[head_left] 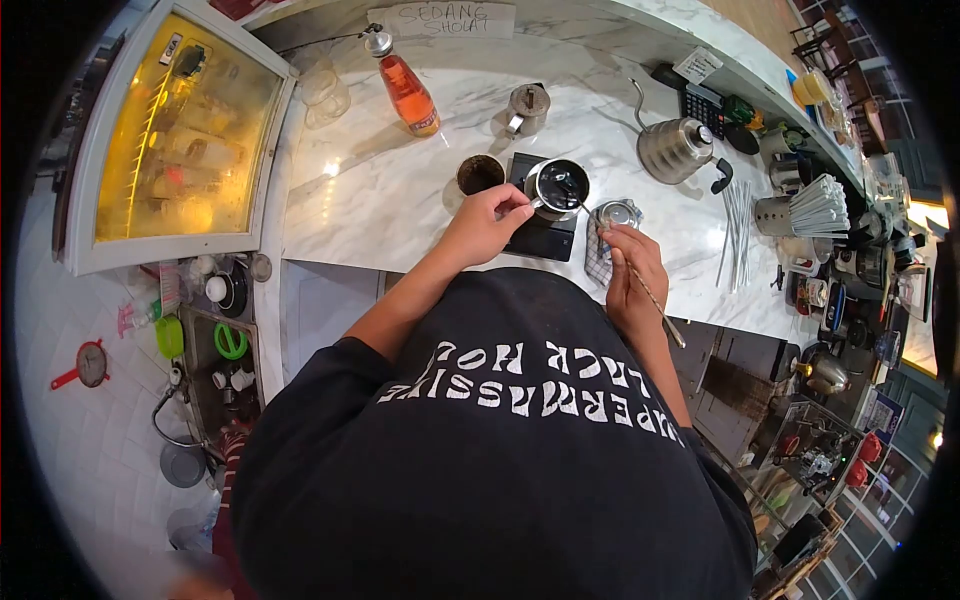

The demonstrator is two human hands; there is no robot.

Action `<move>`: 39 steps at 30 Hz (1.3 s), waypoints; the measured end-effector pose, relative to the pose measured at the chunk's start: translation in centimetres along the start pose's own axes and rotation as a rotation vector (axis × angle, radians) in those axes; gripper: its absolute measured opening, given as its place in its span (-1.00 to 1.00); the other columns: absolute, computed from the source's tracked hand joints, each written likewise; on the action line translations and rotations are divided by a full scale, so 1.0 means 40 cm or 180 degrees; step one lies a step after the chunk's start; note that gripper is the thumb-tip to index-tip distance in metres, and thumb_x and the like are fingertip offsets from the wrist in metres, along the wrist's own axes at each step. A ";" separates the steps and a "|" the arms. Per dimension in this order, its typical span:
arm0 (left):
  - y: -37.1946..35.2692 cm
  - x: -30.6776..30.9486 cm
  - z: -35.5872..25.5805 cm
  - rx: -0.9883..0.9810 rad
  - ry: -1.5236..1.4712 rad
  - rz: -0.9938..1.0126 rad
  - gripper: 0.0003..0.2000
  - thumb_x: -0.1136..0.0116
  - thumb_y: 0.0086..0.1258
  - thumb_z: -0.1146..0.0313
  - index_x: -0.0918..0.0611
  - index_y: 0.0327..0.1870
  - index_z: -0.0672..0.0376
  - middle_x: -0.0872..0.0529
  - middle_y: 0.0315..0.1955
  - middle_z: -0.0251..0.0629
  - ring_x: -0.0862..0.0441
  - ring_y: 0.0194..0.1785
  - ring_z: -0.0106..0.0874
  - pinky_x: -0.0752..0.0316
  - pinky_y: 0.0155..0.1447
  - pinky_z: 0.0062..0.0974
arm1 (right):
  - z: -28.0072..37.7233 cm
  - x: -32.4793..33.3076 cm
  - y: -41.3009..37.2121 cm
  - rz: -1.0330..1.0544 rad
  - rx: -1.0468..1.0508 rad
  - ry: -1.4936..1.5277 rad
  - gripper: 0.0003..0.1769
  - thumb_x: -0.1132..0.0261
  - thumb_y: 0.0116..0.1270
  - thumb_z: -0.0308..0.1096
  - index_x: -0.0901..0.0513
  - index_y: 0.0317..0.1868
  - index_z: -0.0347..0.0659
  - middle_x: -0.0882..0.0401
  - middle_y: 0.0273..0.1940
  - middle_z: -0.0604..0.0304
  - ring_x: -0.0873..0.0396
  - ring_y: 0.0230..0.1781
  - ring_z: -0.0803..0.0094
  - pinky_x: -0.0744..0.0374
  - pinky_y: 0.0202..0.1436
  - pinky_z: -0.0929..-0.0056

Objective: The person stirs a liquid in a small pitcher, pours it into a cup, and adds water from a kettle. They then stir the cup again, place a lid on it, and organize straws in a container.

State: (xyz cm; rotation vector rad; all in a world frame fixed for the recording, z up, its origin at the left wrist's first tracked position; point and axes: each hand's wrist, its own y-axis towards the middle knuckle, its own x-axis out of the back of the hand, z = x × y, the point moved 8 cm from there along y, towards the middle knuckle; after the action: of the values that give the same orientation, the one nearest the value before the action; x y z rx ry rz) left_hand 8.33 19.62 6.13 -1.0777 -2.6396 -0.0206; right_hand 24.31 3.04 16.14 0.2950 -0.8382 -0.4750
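Observation:
A metal cup (563,171) of dark liquid stands on a flat black scale (546,242). My left hand (487,224) is closed on the cup's handle at its left side. In my right hand (636,270), fingers pinched, is a long bar spoon (650,290) with a twisted shaft. One end of the spoon reaches the cup's liquid, and its other end points down to the right. Beside my left fingers sits a round container (481,174) with a dark brown inside. A checked cloth (598,262) and a small glass-like vessel (619,214) lie near my right hand.
Further back stand a bottle of red liquid (408,96) and a small metal jug (528,108). A gooseneck kettle (674,150) is to the right, near white straws (737,235). An open, yellow-lit fridge door (268,150) borders the marble counter at left.

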 end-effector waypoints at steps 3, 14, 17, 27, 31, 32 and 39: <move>-0.004 -0.005 0.000 0.0049 -0.0006 0.0084 -0.81 -0.31 0.56 0.31 -0.72 -0.09 0.27 -0.76 -0.26 -0.32 -0.65 -0.14 -0.49 -0.56 0.05 -0.43 | 0.003 0.000 -0.007 0.0028 -0.0002 0.0010 -0.79 -0.31 0.48 -0.57 -0.74 0.06 -0.23 -0.78 0.02 0.02 -0.70 0.15 0.06 -0.61 0.22 0.17; -0.005 -0.005 -0.002 -0.0011 0.0015 -0.0018 -0.82 -0.31 0.55 0.32 -0.71 -0.08 0.27 -0.78 -0.26 -0.30 -0.66 -0.15 -0.49 -0.57 0.04 -0.44 | 0.005 0.013 0.004 -0.0227 -0.0101 -0.0044 -0.81 -0.32 0.50 -0.54 -0.76 0.05 -0.21 -0.79 0.01 0.01 -0.70 0.13 0.06 -0.62 0.19 0.18; -0.003 -0.008 0.004 0.0046 0.0050 0.0081 -0.80 -0.28 0.58 0.29 -0.71 -0.05 0.25 -0.76 -0.22 -0.36 -0.62 -0.11 -0.50 -0.54 0.08 -0.43 | 0.000 0.008 0.015 -0.0262 -0.0050 -0.0036 -0.81 -0.32 0.50 -0.53 -0.77 0.05 -0.21 -0.79 0.01 0.00 -0.70 0.10 0.06 -0.62 0.17 0.18; -0.001 -0.008 0.005 0.0141 0.0028 0.0149 -0.81 -0.28 0.57 0.29 -0.70 -0.08 0.26 -0.74 -0.24 -0.34 -0.63 -0.11 -0.50 -0.54 0.09 -0.43 | 0.002 -0.010 0.008 -0.0061 0.0072 -0.0059 -0.80 -0.32 0.50 -0.54 -0.73 0.08 -0.24 -0.77 0.03 -0.03 -0.70 0.09 0.03 -0.61 0.19 0.17; -0.001 -0.008 0.006 0.0077 0.0013 0.0126 -0.82 -0.29 0.57 0.31 -0.70 -0.10 0.26 -0.74 -0.25 -0.34 -0.63 -0.12 -0.50 -0.54 0.09 -0.43 | 0.008 -0.008 0.008 -0.0003 0.0032 -0.0045 -0.80 -0.30 0.50 -0.55 -0.73 0.08 -0.25 -0.77 0.03 -0.03 -0.70 0.10 0.03 -0.60 0.20 0.16; 0.000 -0.008 0.007 0.0084 0.0015 0.0132 -0.82 -0.29 0.57 0.31 -0.70 -0.10 0.26 -0.74 -0.26 -0.34 -0.63 -0.12 -0.50 -0.54 0.08 -0.43 | 0.008 -0.008 0.008 0.0007 0.0038 -0.0048 -0.80 -0.30 0.50 -0.55 -0.73 0.08 -0.25 -0.77 0.03 -0.03 -0.70 0.11 0.03 -0.60 0.20 0.17; -0.001 -0.008 0.007 0.0085 0.0081 0.0106 -0.83 -0.29 0.57 0.31 -0.69 -0.11 0.26 -0.73 -0.27 -0.34 -0.63 -0.13 -0.50 -0.54 0.06 -0.43 | 0.008 -0.010 -0.002 0.0072 0.0042 -0.0062 -0.80 -0.31 0.51 -0.54 -0.73 0.08 -0.25 -0.78 0.04 0.01 -0.70 0.16 0.06 -0.61 0.22 0.17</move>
State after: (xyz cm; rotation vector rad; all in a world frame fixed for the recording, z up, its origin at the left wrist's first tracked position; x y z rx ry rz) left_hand 8.44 19.42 5.80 -1.1053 -2.5914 0.0078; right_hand 23.81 3.16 16.04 0.2933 -0.8630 -0.4519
